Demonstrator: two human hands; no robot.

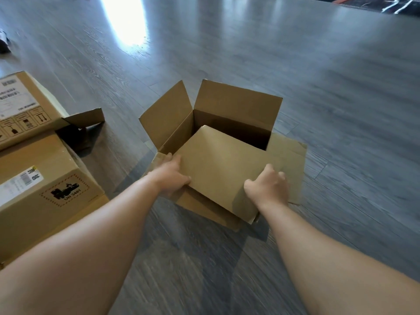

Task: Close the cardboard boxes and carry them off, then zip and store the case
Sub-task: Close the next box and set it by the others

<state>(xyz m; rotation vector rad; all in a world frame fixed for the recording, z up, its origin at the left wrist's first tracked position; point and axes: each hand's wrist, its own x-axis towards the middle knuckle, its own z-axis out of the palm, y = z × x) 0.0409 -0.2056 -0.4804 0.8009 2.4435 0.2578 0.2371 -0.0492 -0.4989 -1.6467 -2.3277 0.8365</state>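
Observation:
An open brown cardboard box sits on the grey wooden floor in the middle of the view. Its far flap and left flap stand up, its right flap lies spread outward, and its near flap is folded partway over the dark opening. My left hand grips the near flap's left edge, fingers curled under it. My right hand holds the flap's near right part, fingers curled over the cardboard. No case is in view.
Two closed cardboard boxes stand at the left: a labelled one marked UN 3481 and another with handling symbols behind it, one flap sticking out. Bare grey floor stretches ahead and right. Dark objects lie at the far top right.

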